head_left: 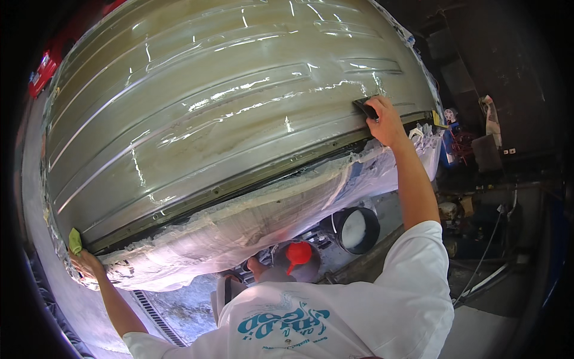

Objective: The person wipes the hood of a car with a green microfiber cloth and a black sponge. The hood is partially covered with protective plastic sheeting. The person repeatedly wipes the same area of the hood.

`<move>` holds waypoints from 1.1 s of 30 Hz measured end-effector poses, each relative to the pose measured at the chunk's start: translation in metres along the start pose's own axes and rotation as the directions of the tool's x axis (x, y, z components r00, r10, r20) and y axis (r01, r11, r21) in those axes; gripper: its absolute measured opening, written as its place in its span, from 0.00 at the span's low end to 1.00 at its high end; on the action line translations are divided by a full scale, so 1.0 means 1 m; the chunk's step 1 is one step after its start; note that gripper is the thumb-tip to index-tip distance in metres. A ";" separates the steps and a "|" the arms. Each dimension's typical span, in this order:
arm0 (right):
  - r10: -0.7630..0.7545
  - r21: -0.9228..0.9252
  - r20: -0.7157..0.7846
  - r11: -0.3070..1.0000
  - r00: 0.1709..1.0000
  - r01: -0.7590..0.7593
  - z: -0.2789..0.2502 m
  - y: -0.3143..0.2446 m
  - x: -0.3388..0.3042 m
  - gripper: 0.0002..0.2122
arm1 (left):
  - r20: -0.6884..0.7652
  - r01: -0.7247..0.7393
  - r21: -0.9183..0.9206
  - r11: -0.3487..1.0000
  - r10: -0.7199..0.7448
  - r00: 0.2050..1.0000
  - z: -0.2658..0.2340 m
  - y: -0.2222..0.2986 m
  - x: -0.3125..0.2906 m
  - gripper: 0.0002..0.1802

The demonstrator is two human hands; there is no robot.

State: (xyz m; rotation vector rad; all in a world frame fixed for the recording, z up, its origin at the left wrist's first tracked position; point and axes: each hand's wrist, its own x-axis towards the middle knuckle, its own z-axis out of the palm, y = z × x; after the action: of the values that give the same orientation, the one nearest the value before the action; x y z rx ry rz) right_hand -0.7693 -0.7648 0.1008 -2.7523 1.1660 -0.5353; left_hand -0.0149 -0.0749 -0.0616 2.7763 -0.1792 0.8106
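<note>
A large, wet metal vehicle roof (227, 128) fills the upper part of the head view, olive-grey with long raised ribs and bright reflections. Stretched out to the far right, my right hand (387, 121) grips a dark, flat sanding pad (365, 108) pressed to the roof near its close edge. My left hand (88, 263) is at the roof's near-left corner, its fingers closed around a small yellow-green sponge or cloth (75, 240). Plastic masking sheet (239, 239) hangs along the near edge, wet and streaked with pale residue.
Below the sheet stand a black bucket (375, 230) of whitish foamy water and a pail (312, 272) with a red dipper (298, 253). My bare foot (257, 267) shows beside them. A floor drain grate (156, 317) lies lower left. Something red, perhaps another vehicle (45, 73), is far left.
</note>
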 end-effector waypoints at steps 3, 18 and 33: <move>-0.036 -0.067 -0.028 0.997 0.999 0.034 -0.001 0.012 -0.002 0.17 | -0.028 -0.052 -0.021 0.998 0.051 0.998 0.006 -0.006 0.004 0.33; -0.024 -0.185 -0.165 0.983 0.986 -0.007 0.005 0.037 -0.016 0.14 | -0.039 -0.049 -0.023 0.999 0.048 0.998 0.019 -0.025 0.010 0.35; 0.038 -0.179 -0.048 0.983 0.998 -0.046 -0.010 0.085 -0.012 0.17 | 0.017 -0.018 -0.040 0.999 0.018 1.000 0.021 -0.030 0.027 0.36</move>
State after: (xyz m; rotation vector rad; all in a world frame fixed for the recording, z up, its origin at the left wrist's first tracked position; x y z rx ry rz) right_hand -0.8382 -0.8153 0.0868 -2.8708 1.3421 -0.5120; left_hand 0.0239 -0.0533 -0.0695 2.7487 -0.2212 0.7793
